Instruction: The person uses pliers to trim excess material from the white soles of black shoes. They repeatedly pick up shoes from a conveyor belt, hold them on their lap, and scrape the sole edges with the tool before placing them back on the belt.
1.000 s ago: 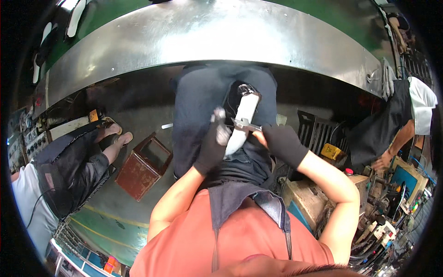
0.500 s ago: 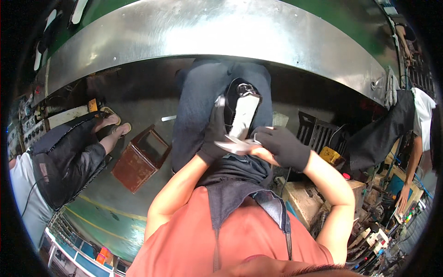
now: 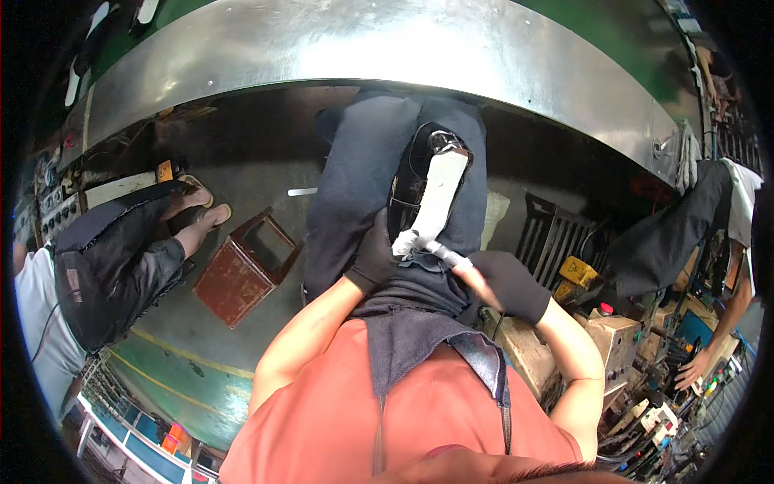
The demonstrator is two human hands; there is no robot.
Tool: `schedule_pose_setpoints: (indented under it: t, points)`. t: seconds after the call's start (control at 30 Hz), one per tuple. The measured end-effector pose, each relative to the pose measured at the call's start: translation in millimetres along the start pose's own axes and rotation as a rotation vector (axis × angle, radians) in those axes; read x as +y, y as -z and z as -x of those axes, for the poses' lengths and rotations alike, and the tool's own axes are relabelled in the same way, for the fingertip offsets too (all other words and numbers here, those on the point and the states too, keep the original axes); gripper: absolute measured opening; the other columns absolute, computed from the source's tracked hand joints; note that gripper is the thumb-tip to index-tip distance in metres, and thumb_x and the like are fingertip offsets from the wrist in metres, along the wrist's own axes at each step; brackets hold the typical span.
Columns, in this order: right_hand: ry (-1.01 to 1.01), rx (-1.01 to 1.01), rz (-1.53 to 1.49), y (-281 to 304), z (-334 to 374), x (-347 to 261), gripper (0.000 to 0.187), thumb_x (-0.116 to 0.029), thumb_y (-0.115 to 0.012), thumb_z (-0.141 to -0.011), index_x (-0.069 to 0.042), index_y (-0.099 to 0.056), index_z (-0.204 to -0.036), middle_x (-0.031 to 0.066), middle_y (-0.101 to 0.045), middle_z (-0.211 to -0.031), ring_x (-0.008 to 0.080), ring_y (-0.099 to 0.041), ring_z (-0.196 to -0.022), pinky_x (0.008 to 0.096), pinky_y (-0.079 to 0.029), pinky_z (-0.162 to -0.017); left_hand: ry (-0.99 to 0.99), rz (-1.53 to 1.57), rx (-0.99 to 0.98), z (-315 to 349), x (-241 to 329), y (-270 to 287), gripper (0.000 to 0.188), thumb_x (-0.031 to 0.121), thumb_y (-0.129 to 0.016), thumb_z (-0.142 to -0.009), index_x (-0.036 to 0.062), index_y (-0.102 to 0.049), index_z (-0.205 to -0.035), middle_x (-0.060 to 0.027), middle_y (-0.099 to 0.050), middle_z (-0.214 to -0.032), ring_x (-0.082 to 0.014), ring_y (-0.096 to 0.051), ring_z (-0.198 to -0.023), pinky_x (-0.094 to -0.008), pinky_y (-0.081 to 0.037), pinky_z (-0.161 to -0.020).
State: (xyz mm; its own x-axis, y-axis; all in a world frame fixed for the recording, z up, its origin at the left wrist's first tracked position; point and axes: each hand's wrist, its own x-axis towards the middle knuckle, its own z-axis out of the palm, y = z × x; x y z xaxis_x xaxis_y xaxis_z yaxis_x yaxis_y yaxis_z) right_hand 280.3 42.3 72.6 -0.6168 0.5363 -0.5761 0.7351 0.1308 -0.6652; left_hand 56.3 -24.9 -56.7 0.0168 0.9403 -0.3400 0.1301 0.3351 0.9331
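Across my lap lies a black shoe [image 3: 413,189] with its pale underside [image 3: 442,192] turned up and its toe pointing away from me. My left hand [image 3: 375,256], in a dark glove, closes around the near end of the shoe at its left side. A hammer-like tool [image 3: 476,282], with a brown handle and a pale band below its whitish head, is gripped in my gloved right hand [image 3: 509,282]. Its head meets the near end of the shoe close to my left fingers; motion blur hides the exact contact.
A metal-edged bench [image 3: 387,48] curves across in front of my knees. On the left stand a brown box-like stool [image 3: 234,278] and a seated person [image 3: 113,274]. Machinery [image 3: 613,347] and a dark slatted crate [image 3: 552,234] are at my right, beside another person's arm [image 3: 721,331].
My right hand has moved slightly down and right, and the tool's head now lies at the shoe's near end. My left hand has slid down the shoe toward me.
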Motion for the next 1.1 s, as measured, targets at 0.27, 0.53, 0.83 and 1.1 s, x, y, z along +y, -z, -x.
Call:
schedule_pose_setpoints:
  t: [0.27,0.53,0.83,1.1]
  points:
    - [0.001,0.097,0.223,-20.3,-19.1,32.8,0.035,-0.035,-0.058,-0.091,-0.002,-0.06,-0.082,0.0192,-0.059,-0.076,0.0401,-0.058,-0.071,0.045,-0.047,-0.062,-0.013,-0.009,-0.2,8.3,21.7,23.6,0.089,0.03,-0.082,-0.073,-0.0007,-0.03,-0.138,-0.0227,-0.052,-0.129,-0.0267,-0.051,-0.123,-0.0362,-0.041,-0.1]
    - [-0.08,0.256,-0.35,-7.3,42.3,26.7,0.03,-0.025,-0.053,-0.095,0.0,-0.057,-0.078,0.0147,-0.055,-0.069,0.0293,-0.055,-0.063,0.0376,-0.043,-0.06,-0.061,0.176,0.146,2.2,135.2,114.8,0.062,0.013,-0.08,-0.073,0.0011,-0.049,-0.126,-0.0145,-0.058,-0.124,-0.0257,-0.056,-0.116,-0.0367,-0.046,-0.097]
    - [-0.067,0.01,-0.158,29.0,-7.7,24.2,0.041,-0.038,-0.05,-0.096,0.001,-0.06,-0.088,0.0186,-0.061,-0.074,0.0253,-0.058,-0.065,0.0373,-0.045,-0.062,-0.033,-0.006,-0.176,-10.0,4.7,19.7,0.085,0.025,-0.066,-0.087,-0.0102,-0.015,-0.146,-0.0263,-0.024,-0.151,-0.0304,-0.024,-0.142,-0.0363,-0.02,-0.115]
    - [0.161,0.266,0.764,4.1,-50.9,-10.6,0.041,-0.043,-0.052,-0.091,-0.007,-0.068,-0.077,0.011,-0.064,-0.071,0.0249,-0.066,-0.068,0.0353,-0.05,-0.061,-0.346,-0.531,-0.025,-17.9,-9.9,6.6,0.074,0.041,-0.044,-0.098,-0.0055,-0.015,-0.147,-0.0184,-0.025,-0.152,-0.0261,-0.028,-0.139,-0.0373,-0.023,-0.113]
